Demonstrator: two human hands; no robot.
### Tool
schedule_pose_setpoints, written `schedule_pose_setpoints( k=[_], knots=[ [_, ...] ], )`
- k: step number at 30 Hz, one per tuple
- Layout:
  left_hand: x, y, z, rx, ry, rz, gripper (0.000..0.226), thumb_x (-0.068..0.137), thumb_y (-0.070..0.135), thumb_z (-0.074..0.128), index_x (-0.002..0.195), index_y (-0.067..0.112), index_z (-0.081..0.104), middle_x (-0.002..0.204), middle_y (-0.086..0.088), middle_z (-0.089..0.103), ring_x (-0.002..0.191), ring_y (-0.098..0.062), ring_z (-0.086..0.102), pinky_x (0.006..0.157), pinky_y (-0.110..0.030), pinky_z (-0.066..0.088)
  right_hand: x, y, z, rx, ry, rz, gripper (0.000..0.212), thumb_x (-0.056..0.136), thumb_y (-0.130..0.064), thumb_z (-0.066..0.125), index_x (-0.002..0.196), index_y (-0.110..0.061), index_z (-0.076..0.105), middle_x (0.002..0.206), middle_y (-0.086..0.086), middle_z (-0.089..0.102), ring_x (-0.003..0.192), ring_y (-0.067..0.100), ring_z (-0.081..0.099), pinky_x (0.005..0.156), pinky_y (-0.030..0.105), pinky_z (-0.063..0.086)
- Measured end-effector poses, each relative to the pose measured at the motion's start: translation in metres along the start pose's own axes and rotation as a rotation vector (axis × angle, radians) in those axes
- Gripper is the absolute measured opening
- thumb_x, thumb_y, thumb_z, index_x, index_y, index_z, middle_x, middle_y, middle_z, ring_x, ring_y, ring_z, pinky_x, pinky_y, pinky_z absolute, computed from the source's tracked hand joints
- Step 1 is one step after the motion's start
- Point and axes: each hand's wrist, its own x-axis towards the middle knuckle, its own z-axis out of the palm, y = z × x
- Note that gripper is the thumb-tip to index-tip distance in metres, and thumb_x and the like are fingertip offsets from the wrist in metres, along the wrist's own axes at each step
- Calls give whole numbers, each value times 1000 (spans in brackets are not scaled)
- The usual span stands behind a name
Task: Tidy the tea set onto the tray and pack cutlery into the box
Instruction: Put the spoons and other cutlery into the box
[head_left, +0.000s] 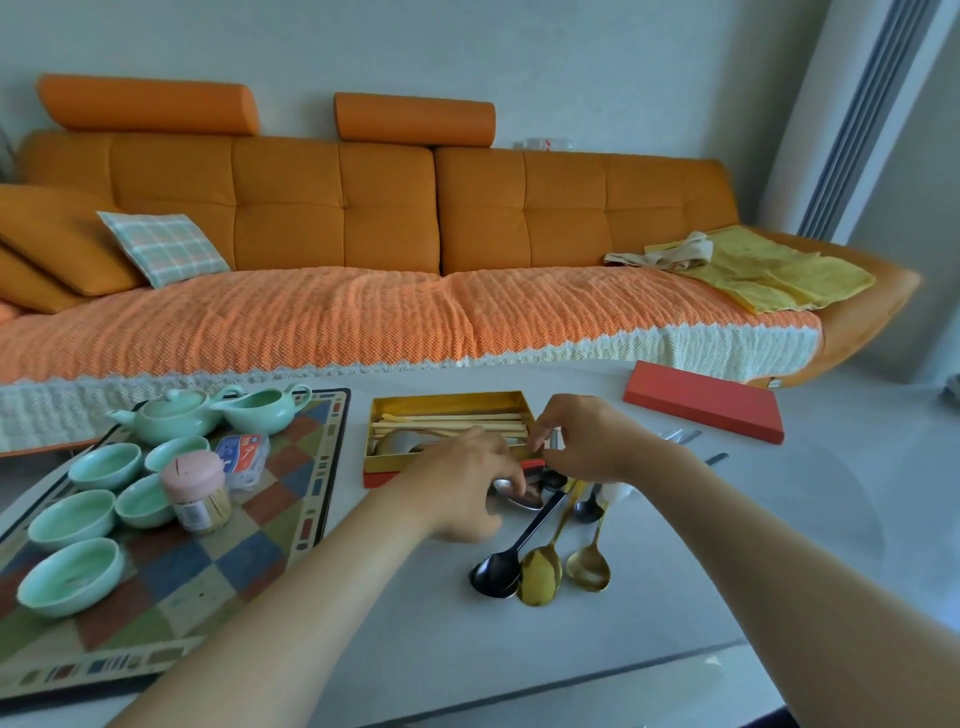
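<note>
A gold-lined box (384, 410) with a red base sits mid-table, with pale chopsticks (447, 423) and a silver spoon bowl inside. My left hand (467, 483) rests at its front edge, fingers on a silver spoon (519, 496). My right hand (587, 441) hovers at the box's right front corner, pinching a small silver utensil end. A black spoon (496, 574) and two gold spoons (543, 574) (589, 566) lie in front. The checkered tray (249, 545) on the left carries a green teapot (174, 415), a pitcher (265, 410) and several green cups (72, 574).
A pink toothpick jar (197, 491) and a small plastic case (243, 460) stand on the tray. The red box lid (706, 400) lies at the back right, with more cutlery (680, 435) beside it. An orange sofa runs behind the table.
</note>
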Motion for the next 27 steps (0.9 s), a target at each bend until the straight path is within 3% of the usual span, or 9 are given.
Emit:
schedule_pose_setpoints(
  k=[4,7,11,14,18,22,24,27],
  knots=[
    [1,8,8,-63,27,5,19,88,28,67,106,28,74,108,11,62,105,-8,54,89,-29,47,-10,-1,3,-51,-62,-15,24,79,-23,65,97,-36,73,98,-18,54,84,-1,52,66,12,35],
    [2,8,5,-161,79,-52,15,92,23,65,103,21,75,103,8,67,97,-11,60,84,-27,48,-13,0,8,-77,-95,3,27,82,-17,63,100,-35,74,99,-19,56,89,2,55,72,15,42],
    [1,0,-8,-354,183,-190,10,92,26,65,99,28,72,93,16,66,86,-3,59,72,-13,43,-13,5,8,-79,-80,45,31,86,-15,60,105,-36,72,108,-13,59,96,7,57,83,25,51],
    [0,-13,-18,-621,301,-274,8,94,25,63,96,31,68,94,11,68,91,-10,63,77,-25,50,-10,6,6,-63,-22,67,31,86,-19,58,110,-35,70,107,-11,59,95,12,57,82,31,52],
    [-3,-27,-32,-1069,465,-459,11,98,19,58,97,18,69,90,-1,66,78,-15,60,68,-27,53,-1,1,8,2,58,23,17,93,-33,61,105,-27,71,96,-10,58,85,12,54,73,26,43],
    [-5,-46,-38,-1361,548,-631,11,97,17,59,97,10,68,94,-9,61,77,-17,56,58,-24,52,14,-11,12,56,163,-33,20,98,-31,56,108,-26,73,89,-11,58,92,13,49,79,28,38],
    [-8,-58,-36,-1243,598,-663,13,98,18,57,99,11,69,94,-8,63,77,-18,58,62,-26,52,24,-17,17,0,211,-67,23,99,-30,54,112,-24,72,90,-10,57,97,17,46,83,31,35],
    [-15,-74,-30,-786,599,-673,21,99,22,53,114,18,67,101,2,67,86,-18,63,75,-33,54,40,-28,24,85,188,-49,27,101,-24,51,120,-18,69,97,-4,55,95,20,51,80,28,35]
  ],
)
